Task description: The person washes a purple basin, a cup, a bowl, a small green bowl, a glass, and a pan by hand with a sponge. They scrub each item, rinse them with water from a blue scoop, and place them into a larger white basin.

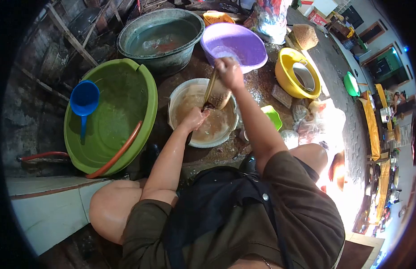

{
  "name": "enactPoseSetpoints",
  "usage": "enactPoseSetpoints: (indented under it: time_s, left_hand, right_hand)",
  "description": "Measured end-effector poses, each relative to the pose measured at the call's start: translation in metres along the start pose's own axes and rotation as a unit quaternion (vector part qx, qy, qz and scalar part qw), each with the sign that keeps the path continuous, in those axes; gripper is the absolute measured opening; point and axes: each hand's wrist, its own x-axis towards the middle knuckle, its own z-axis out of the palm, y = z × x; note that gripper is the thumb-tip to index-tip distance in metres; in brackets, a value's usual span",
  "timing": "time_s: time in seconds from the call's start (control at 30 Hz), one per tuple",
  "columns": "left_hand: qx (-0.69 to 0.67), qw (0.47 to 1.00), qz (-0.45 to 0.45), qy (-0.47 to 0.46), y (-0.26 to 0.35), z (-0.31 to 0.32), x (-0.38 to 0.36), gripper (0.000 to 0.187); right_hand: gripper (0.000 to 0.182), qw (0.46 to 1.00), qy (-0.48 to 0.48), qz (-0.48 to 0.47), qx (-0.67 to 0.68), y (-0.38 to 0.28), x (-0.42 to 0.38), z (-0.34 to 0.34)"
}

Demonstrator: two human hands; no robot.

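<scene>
Head view: right hand [229,73] was closed around a wet wooden spoon [210,88], standing in the white basin [178,93] of murky water; left hand [194,119] curled at the spoon's submerged end. Stiff, light, likely slippery — best gripped mid-shaft.

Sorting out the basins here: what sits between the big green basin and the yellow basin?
In the head view, between the green basin and the yellow basin sits the white basin of murky water, where both hands work.

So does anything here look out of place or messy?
Mostly the ground around the white basin: it is wet and littered with scraps. A red hose also lies draped over the rim of the green tub.
</scene>
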Motion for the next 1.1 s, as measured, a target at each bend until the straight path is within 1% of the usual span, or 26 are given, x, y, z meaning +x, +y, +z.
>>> enactPoseSetpoints:
  time_s: [0.07,0.1,0.13,0.17,0.2,0.23,0.27,0.33,0.37,0.4,0.43,0.47,0.5,0.53,0.57,0.6,0.67,0.73,0.8,0.83,0.9,0.93,0.97,1.0,1.07,1.1]
  left_hand:
    - [0.008,1.000,0.014,0.004,0.000,0.002,-0.001,0.033]
    - [0.015,1.000,0.026,0.006,0.001,0.004,-0.001,0.030]
    - [0.011,0.999,0.032,0.007,0.005,0.003,-0.001,0.031]
    - [-0.072,0.997,-0.004,-0.026,0.008,0.002,-0.003,0.030]
    - [-0.154,0.985,-0.041,-0.060,0.011,0.002,-0.005,0.029]
    - [-0.157,0.985,-0.038,-0.060,0.014,0.003,-0.007,0.029]
    - [-0.150,0.986,-0.039,-0.059,0.018,0.005,-0.008,0.029]
    - [-0.140,0.988,-0.037,-0.058,0.029,0.006,-0.008,0.030]
    - [-0.133,0.990,-0.005,-0.045,0.034,0.008,-0.008,0.029]
    - [-0.125,0.991,0.023,-0.036,0.036,0.011,-0.013,0.028]
    - [-0.169,0.984,-0.004,-0.057,0.047,0.010,-0.022,0.025]
    - [-0.168,0.984,-0.005,-0.063,0.043,0.015,-0.021,0.025]
    - [-0.178,0.980,-0.018,-0.091,0.039,0.018,-0.018,0.023]
    - [-0.187,0.975,-0.029,-0.118,0.039,0.019,-0.015,0.021]
    - [-0.225,0.964,-0.009,-0.140,0.047,0.021,-0.022,0.021]
    - [-0.223,0.964,-0.006,-0.142,0.054,0.018,-0.026,0.021]
    - [-0.289,0.942,0.009,-0.169,0.065,0.010,-0.028,0.023]
    - [-0.319,0.932,0.025,-0.169,0.064,0.003,-0.023,0.027]
    - [-0.304,0.942,0.013,-0.140,0.065,-0.006,-0.023,0.030]
    - [-0.302,0.940,-0.018,-0.157,0.060,-0.007,-0.019,0.030]
    - [-0.308,0.936,-0.019,-0.172,0.052,-0.001,-0.018,0.031]
    - [-0.319,0.929,-0.019,-0.186,0.052,0.004,-0.018,0.032]
    - [-0.293,0.941,-0.027,-0.166,0.064,0.009,-0.027,0.034]
    - [-0.291,0.941,-0.031,-0.172,0.060,0.014,-0.027,0.034]
    - [-0.308,0.930,-0.018,-0.201,0.055,0.013,-0.020,0.037]
    - [-0.305,0.931,-0.011,-0.200,0.055,0.011,-0.017,0.037]
  right_hand:
    - [0.032,0.998,0.040,0.009,-0.055,0.013,0.010,-0.004]
    - [0.030,0.997,0.030,0.016,-0.071,-0.001,0.001,-0.011]
    - [0.028,0.992,0.037,-0.058,-0.105,-0.002,-0.013,-0.007]
    - [0.024,0.979,0.057,-0.182,-0.070,-0.005,-0.033,0.001]
    - [0.023,0.949,0.053,-0.299,-0.088,-0.002,-0.051,0.008]
    - [0.025,0.903,-0.069,-0.362,-0.222,-0.026,-0.068,-0.007]
    - [0.027,0.901,-0.089,-0.385,-0.181,-0.006,-0.084,0.006]
    - [0.027,0.923,-0.049,-0.357,-0.138,-0.008,-0.082,0.002]
    - [0.027,0.923,-0.047,-0.356,-0.137,-0.008,-0.072,0.004]
    - [0.030,0.936,-0.003,-0.320,-0.145,-0.009,-0.056,0.006]
    - [0.032,0.946,0.041,-0.281,-0.155,-0.009,-0.041,0.004]
    - [0.030,0.979,0.019,-0.162,-0.125,-0.017,-0.020,-0.009]
    - [0.025,0.998,0.010,-0.068,-0.004,-0.010,0.007,-0.020]
    - [0.027,0.993,0.015,0.062,0.100,0.002,0.025,-0.028]
    - [0.032,0.969,-0.012,0.161,0.187,0.029,0.043,-0.032]
    - [0.033,0.971,0.050,0.141,0.189,0.041,0.045,-0.035]
    - [0.030,0.988,0.150,0.015,0.025,0.026,0.020,-0.036]
    - [0.024,0.988,0.131,-0.053,0.057,0.012,-0.027,-0.023]
    - [0.023,0.972,0.161,-0.170,0.028,-0.014,-0.066,-0.013]
    - [0.023,0.971,0.164,-0.170,0.028,-0.020,-0.060,-0.017]
    - [0.025,0.958,0.091,-0.273,0.012,-0.027,-0.047,-0.028]
    - [0.026,0.965,0.067,-0.254,0.023,-0.022,-0.029,-0.031]
    - [0.026,0.979,0.056,-0.197,0.023,-0.016,-0.010,-0.038]
    - [0.026,0.989,0.043,-0.139,0.022,-0.008,0.007,-0.045]
    - [0.027,0.992,0.110,-0.049,0.047,0.040,0.023,-0.035]
    - [0.027,0.989,0.142,-0.006,0.042,0.039,0.013,-0.035]
